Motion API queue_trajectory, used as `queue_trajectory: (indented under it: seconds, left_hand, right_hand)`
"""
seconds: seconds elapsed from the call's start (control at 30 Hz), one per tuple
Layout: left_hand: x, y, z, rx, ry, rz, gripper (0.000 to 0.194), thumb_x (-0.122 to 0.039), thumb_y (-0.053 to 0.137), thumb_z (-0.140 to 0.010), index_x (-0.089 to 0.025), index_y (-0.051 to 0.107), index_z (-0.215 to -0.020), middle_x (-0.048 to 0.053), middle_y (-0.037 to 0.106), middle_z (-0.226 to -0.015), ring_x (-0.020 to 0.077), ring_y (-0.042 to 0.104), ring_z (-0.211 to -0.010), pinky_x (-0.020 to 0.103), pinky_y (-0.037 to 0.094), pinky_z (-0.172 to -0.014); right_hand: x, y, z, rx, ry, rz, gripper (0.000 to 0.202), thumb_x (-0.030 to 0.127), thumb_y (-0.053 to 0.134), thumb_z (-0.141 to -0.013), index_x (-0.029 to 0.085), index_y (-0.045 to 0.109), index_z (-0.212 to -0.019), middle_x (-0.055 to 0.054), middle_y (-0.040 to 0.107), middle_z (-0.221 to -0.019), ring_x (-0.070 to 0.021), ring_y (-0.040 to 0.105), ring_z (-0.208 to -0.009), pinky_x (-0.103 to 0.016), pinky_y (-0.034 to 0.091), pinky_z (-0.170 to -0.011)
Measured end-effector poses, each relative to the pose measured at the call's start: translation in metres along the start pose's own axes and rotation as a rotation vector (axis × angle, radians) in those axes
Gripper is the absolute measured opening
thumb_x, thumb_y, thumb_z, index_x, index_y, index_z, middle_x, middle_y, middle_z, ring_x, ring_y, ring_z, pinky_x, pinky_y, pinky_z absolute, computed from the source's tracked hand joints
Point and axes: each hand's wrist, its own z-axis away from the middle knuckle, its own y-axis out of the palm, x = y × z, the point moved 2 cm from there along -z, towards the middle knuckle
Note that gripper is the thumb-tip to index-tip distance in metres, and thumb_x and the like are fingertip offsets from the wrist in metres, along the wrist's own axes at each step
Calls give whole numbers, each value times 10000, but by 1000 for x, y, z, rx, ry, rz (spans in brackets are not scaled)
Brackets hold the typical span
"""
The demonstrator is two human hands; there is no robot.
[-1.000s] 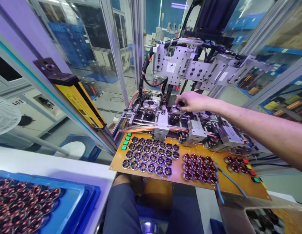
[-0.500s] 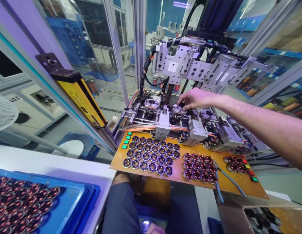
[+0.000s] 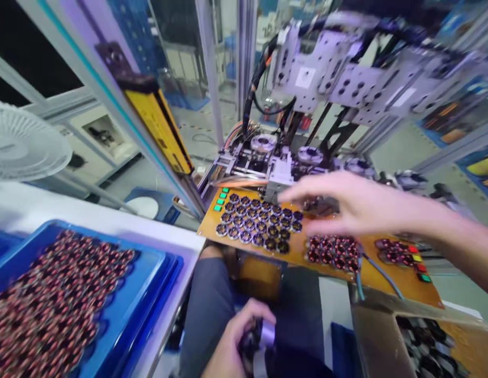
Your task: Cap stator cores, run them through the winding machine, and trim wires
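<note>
My left hand [image 3: 230,338], low over my lap, is wrapped round a few stator cores [image 3: 268,334] with silvery outer rings and black inner parts. My right hand [image 3: 342,205] hovers over the orange board [image 3: 295,258], smeared by motion, thumb and fingers apart with nothing seen between them. Just left of it, rows of unwound stator cores [image 3: 250,224] stand on the board. Below it lies a group of copper-wound stators [image 3: 333,253]. Behind my right hand are the machine's round holders [image 3: 310,154], partly covered by the hand.
Blue-handled pliers [image 3: 381,275] lie on the board beside a smaller stator group [image 3: 393,252]. A blue tray [image 3: 122,304] full of wound stators is at left. A cardboard box [image 3: 372,315] stands at lower right. A yellow sensor bar [image 3: 159,128] and the machine head [image 3: 326,73] flank the board.
My right hand has left the round holder and come down toward the board, its fingers spreading. My left hand has risen into view with the stator cores. The camera view has shifted.
</note>
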Motion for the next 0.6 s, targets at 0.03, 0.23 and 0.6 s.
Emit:
queue_trajectory:
  seconds: [0.03,0.23,0.6]
  left_hand:
    - [0,2,-1,1,4,27,742,-641,1067,-722,-217,770,-1254,88,772,-1211,297,763,-1081,398,623,-959]
    - [-32,20,-11,144,177,170,745,-652,1049,-719,-194,702,-1192,67,703,-1160,250,661,-1077,355,549,-975]
    - [-19,43,3,130,74,473,956,-994,828,-735,-232,683,-1292,11,645,-973,71,513,-627,162,480,-493]
  right_hand:
    - [29,19,17,79,-83,-156,613,415,922,-976,394,753,-1565,-38,833,-1461,-330,811,-1304,-515,660,-1152]
    - [134,120,93,268,-298,-494,575,114,754,-1069,302,711,-1610,-73,772,-1587,-262,760,-1442,-375,639,-1221]
    - [139,147,105,-43,-232,-723,470,322,847,-1085,366,735,-1539,-46,884,-1267,-201,860,-1084,-285,697,-969]
